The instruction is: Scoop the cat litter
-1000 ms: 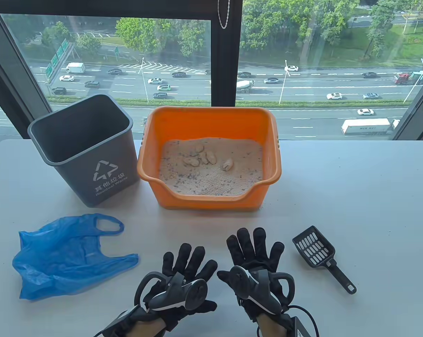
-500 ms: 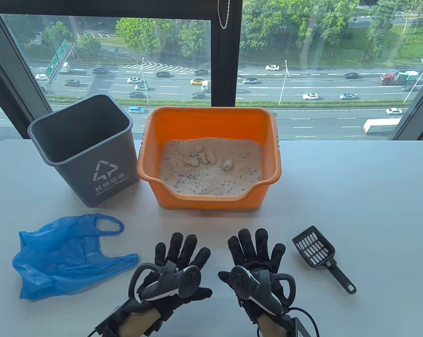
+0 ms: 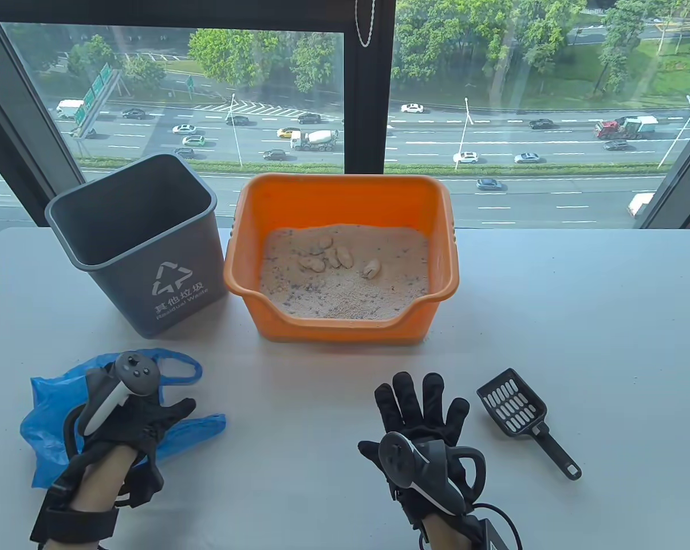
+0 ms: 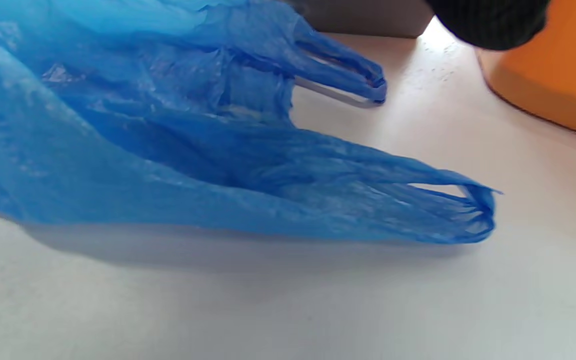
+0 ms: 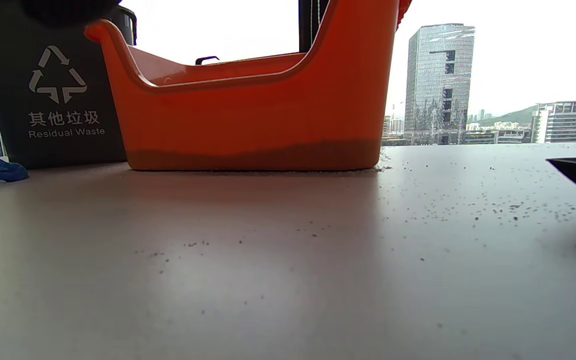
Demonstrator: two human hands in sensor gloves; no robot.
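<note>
White tabletop (image 3: 579, 298) by the window: at seven o'clock the left hand (image 3: 133, 418) has swung onto the blue plastic bag (image 3: 52, 424), its grip unclear, presumably to line the grey bin (image 3: 144, 275). Right hand (image 3: 422, 418) lies flat, fingers spread. Litter scoop (image 3: 522, 415) waits at four o'clock; orange litter box (image 3: 345, 329) with clumps (image 3: 333, 256) at twelve.

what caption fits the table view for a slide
Left hand over blue bag, right hand flat beside scoop, litter box behind.
</note>
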